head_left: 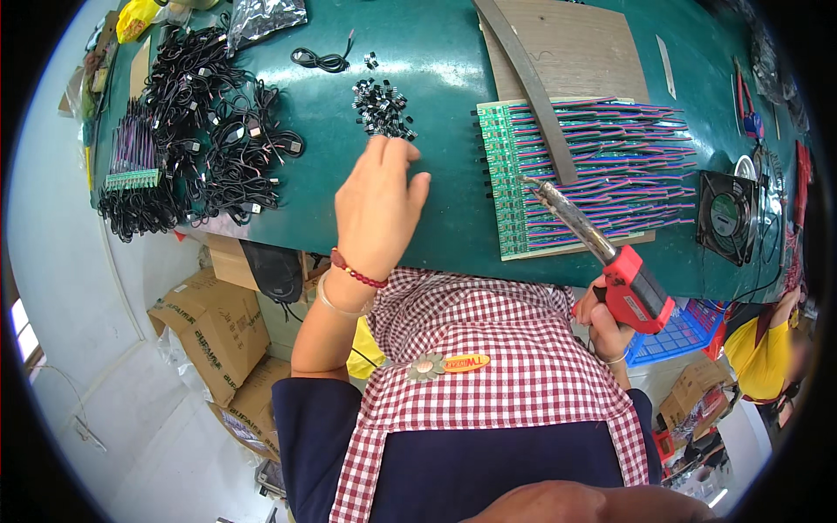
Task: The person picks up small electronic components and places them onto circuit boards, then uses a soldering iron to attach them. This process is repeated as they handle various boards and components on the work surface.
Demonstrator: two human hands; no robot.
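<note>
Overhead, a green worktable (445, 52) fills the far half of the view. On its right part lies a brown board (602, 44), crossed by a dark curved strip (536, 87). Near of that board sits a green circuit panel (499, 174), with rows of red, blue and green wires (628, 166) running off to the right. Far left on the table is a heap of black cables (218, 131), and just left of it a smaller bundle of coloured wires on a green strip (132, 161). A black fan (726, 213) stands at the right edge.

Left hand (377, 205): reaching far across the table, fingers curled together at the near edge of a small pile of black components (382, 106), fingertips touching or just beside it; cannot tell whether a piece is pinched. Red bead bracelet (356, 272) on the wrist.

Right hand (603, 322): closed around the red handle of a soldering gun (632, 288) at the near right table edge. The tool's metal tip (530, 183) rests over the circuit panel.

Cardboard boxes (209, 331) sit on the floor, lower left.
</note>
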